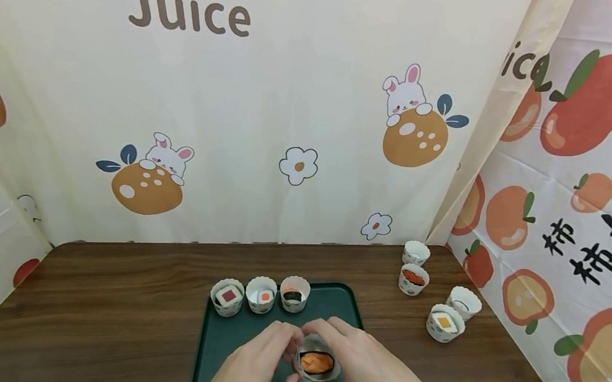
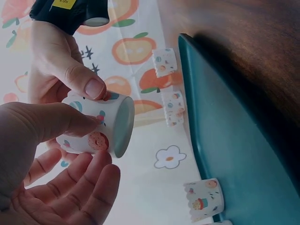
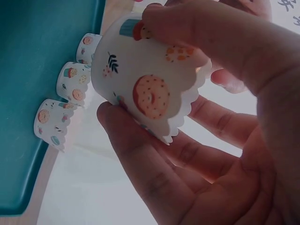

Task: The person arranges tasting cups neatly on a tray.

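Both hands hold one scallop-edged paper baking cup [image 1: 315, 343], printed with donuts and cupcakes, over the dark green tray [image 1: 228, 348]. Inside it sits a piece of toy-like sushi [image 1: 317, 363] with an orange top and a dark wrap. From the left side, my left hand [image 1: 260, 363] grips the cup, its thumb pressed along the wall in the left wrist view. My right hand [image 1: 366, 368] has thumb and fingers around the opposite side. In the right wrist view the cup's printed wall [image 3: 150, 96] shows close up between thumb and fingers.
Along the tray's far edge stand three filled paper cups: a left one [image 1: 225, 312], a middle one [image 1: 260, 308] and a right one [image 1: 293, 308]. On the brown table [image 1: 119, 314], two more filled cups [image 1: 413, 287] [image 1: 443, 337] stand at the right, beside others. Printed curtains border the table.
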A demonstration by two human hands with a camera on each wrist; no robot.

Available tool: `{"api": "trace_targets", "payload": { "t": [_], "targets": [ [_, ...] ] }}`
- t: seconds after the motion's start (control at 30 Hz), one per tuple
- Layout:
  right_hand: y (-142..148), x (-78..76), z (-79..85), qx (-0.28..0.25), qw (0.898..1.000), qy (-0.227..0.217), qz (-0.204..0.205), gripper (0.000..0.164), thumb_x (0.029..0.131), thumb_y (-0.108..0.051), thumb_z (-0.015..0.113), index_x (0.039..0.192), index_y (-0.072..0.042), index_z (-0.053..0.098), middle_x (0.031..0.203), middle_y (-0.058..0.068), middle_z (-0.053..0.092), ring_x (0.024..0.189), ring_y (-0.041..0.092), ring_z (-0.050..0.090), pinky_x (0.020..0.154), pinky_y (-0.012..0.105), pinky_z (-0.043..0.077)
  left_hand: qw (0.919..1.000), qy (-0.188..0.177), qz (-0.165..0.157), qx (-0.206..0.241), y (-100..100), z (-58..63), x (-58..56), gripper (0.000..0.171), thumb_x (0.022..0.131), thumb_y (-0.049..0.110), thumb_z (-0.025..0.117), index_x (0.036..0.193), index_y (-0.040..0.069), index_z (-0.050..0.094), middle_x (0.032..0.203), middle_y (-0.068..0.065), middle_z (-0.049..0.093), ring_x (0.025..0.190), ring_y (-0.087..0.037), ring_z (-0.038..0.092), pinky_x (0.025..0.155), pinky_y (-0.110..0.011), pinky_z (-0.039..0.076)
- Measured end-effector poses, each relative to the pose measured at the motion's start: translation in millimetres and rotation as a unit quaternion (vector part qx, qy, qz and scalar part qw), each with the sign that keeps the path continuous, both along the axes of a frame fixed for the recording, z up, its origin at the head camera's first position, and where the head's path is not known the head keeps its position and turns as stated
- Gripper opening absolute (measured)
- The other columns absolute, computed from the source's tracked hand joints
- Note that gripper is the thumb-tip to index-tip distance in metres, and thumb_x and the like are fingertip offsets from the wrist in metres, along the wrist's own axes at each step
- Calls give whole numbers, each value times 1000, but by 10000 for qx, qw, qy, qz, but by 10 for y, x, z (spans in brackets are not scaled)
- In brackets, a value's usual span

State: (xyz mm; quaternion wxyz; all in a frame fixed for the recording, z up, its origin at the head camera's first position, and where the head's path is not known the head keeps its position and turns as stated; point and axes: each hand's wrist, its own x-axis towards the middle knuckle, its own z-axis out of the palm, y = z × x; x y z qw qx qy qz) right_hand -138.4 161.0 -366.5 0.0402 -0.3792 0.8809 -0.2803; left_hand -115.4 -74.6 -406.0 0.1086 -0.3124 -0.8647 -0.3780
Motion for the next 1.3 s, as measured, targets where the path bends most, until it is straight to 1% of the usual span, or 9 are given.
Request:
{"api": "trace_targets", "payload": {
  "t": [0.17, 0.37, 0.57, 0.7, 0.83, 0.9, 1.03, 1.17, 1.3],
  "targets": [
    [-1, -5, -17, 5, 10000, 35, 45, 54, 94, -22, 85, 140, -26, 59, 116, -10, 64, 97, -6, 60, 82, 17, 57, 9998, 64, -102, 168, 13, -32, -4, 42, 89, 4, 84, 120, 15, 58, 104, 10, 57, 85, 2, 56, 67, -15, 51],
    [0, -32, -34, 37, 9999, 10, 158, 53, 95, -23, 84, 141, -31, 59, 116, -10, 62, 96, -5, 59, 79, 16, 56, 9991, -228, -195, 305, 12, -38, -6, 40, 91, 4, 84, 120, 16, 57, 104, 9, 58, 85, 1, 58, 69, -17, 55],
    [8, -99, -33, 53, 9997, -219, 76, 47, 95, -27, 85, 134, -33, 60, 114, -10, 63, 97, -5, 61, 79, 18, 57, 9994, -340, -31, 20, -62, 18, -25, 32, 94, 10, 82, 117, 19, 61, 104, 10, 60, 83, 1, 57, 70, -18, 55],
    [51, -170, -41, 140, 9998, -137, -37, 47, 95, -28, 85, 135, -29, 60, 120, -7, 66, 100, -1, 63, 82, 21, 58, 9995, -13, 177, -248, -152, 74, -34, 28, 93, 14, 84, 113, 23, 66, 104, 14, 65, 86, 2, 60, 72, -20, 57],
    [106, -283, -74, 361, 9985, -248, -335, 50, 96, -28, 83, 138, -26, 57, 128, -3, 67, 110, 8, 65, 90, 27, 59, 9972, 456, 418, -420, -267, 114, -32, 28, 90, 16, 86, 108, 28, 68, 102, 18, 66, 88, 3, 62, 72, -21, 57],
    [116, -373, -100, 470, 9974, -270, -473, 51, 95, -27, 83, 138, -25, 56, 130, -1, 67, 113, 12, 66, 91, 29, 59, 9959, 526, 552, -493, -339, 126, -26, 28, 90, 17, 86, 107, 30, 68, 102, 19, 66, 87, 4, 61, 71, -21, 56],
    [131, -564, -149, 569, 9960, -228, -656, 49, 93, -23, 85, 134, -21, 58, 131, 6, 68, 106, 16, 66, 85, 31, 58, 9937, 645, 743, -545, -475, 127, -3, 31, 88, 16, 88, 107, 31, 68, 101, 20, 65, 86, 5, 59, 67, -20, 53],
    [146, -722, -190, 636, 9949, -173, -766, 48, 91, -18, 85, 131, -19, 58, 129, 10, 68, 97, 16, 62, 78, 31, 53, 9921, 770, 819, -554, -589, 122, 11, 33, 86, 14, 89, 107, 30, 69, 102, 19, 66, 84, 6, 57, 65, -19, 51],
    [144, -851, -230, 691, 9940, -173, -834, 48, 91, -15, 84, 131, -15, 57, 125, 11, 67, 96, 17, 59, 77, 32, 51, 9911, 809, 860, -616, -686, 122, 19, 33, 85, 13, 89, 106, 29, 70, 104, 17, 67, 82, 7, 56, 64, -18, 51]
  ]
}}
